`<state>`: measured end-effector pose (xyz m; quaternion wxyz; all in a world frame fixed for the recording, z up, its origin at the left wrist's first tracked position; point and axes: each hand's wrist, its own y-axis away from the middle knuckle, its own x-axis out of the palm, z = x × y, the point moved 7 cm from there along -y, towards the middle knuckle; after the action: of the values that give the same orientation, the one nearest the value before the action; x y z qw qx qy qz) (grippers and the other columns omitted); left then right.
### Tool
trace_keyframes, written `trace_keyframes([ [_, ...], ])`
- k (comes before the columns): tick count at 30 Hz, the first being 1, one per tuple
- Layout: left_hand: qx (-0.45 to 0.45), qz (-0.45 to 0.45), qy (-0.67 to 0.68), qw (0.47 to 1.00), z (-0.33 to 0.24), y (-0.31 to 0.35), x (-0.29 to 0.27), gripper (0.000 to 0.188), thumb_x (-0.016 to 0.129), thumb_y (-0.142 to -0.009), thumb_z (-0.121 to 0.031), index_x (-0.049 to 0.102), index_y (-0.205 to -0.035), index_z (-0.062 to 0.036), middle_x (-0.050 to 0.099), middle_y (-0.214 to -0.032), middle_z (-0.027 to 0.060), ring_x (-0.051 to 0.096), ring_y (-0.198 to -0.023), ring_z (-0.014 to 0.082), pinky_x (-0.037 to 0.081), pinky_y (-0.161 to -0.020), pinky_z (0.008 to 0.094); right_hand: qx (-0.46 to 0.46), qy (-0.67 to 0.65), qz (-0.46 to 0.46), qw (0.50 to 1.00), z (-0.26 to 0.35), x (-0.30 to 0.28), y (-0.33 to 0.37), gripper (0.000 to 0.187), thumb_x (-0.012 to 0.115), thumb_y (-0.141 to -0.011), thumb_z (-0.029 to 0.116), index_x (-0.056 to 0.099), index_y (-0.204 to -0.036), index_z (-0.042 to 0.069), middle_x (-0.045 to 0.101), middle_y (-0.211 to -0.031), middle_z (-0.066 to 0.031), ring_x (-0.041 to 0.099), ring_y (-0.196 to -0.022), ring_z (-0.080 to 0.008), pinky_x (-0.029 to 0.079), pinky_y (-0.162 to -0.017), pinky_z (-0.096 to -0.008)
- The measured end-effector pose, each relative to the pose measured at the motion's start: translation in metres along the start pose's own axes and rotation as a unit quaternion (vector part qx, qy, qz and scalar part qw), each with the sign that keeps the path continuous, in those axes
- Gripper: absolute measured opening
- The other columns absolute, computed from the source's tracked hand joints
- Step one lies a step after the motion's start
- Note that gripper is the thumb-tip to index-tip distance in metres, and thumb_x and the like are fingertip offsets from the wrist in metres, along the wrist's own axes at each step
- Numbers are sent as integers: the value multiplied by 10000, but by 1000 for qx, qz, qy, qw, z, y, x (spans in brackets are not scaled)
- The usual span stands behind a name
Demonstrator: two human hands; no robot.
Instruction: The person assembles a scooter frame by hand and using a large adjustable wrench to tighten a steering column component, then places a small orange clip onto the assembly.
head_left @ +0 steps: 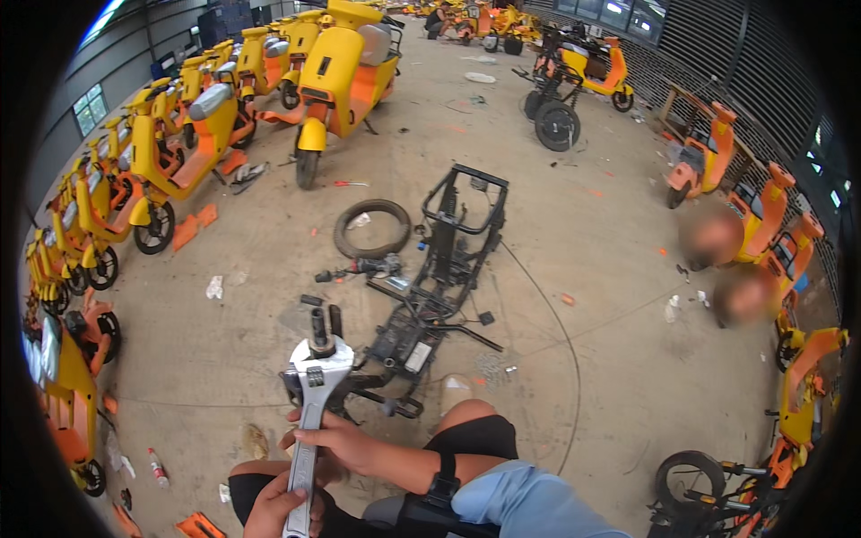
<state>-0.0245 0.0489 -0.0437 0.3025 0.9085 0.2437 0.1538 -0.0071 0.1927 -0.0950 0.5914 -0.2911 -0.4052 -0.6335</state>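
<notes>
A large silver adjustable wrench (308, 421) stands nearly lengthwise before me, its jaws around or against a dark tube end (320, 327) of the black scooter frame. Low on its handle, my left hand (273, 507) is closed. Farther up, my right hand (336, 444) grips the same handle, its forearm coming across from the right. The stripped black frame (444, 287) lies on the floor and stretches away from me. I cannot make out how tightly the jaws sit on the tube.
A loose tyre (372, 229) lies left of the frame, beside a dark mechanical part (368, 267). Yellow and orange scooters (336, 81) line the left; more scooters (762, 211) stand right. A thin cable (574, 359) curves over the floor. A person (438, 20) crouches far off.
</notes>
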Motion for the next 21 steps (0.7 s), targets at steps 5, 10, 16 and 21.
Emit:
trace_keyframes([
  [5,128,-30,103,986,-62,28,-25,516,392,-1026,-441,556,-1217,10,650,-802,123,546,-468,128,413,-382,220,-38,4,30,999,2,19,-40,451,569,-991,196,380,-1380,67,598,-1271,-111,558,-1135,-209,456,-923,-376],
  [10,109,32,465,878,16,-12,-117,625,517,-951,-498,499,-1291,26,667,-778,264,675,-620,344,577,-587,399,-39,4,31,999,-17,30,-67,510,561,-997,211,302,-1429,126,565,-1335,-28,511,-1159,-158,452,-871,-364],
  [16,270,-61,449,849,30,-34,-178,504,351,-1001,-516,619,-1162,-121,662,-914,80,661,-764,285,564,-701,447,-50,-80,23,995,-25,42,-103,433,544,-1006,158,308,-1368,179,483,-1431,-39,493,-1191,-167,456,-881,-369],
  [21,306,-56,446,839,-8,-51,-161,298,462,-955,-324,620,-1071,-100,697,-979,59,666,-929,228,536,-757,397,-94,-86,1,992,-23,37,-127,470,524,-1014,158,278,-1414,163,426,-1495,-37,452,-1251,-152,448,-922,-362],
])
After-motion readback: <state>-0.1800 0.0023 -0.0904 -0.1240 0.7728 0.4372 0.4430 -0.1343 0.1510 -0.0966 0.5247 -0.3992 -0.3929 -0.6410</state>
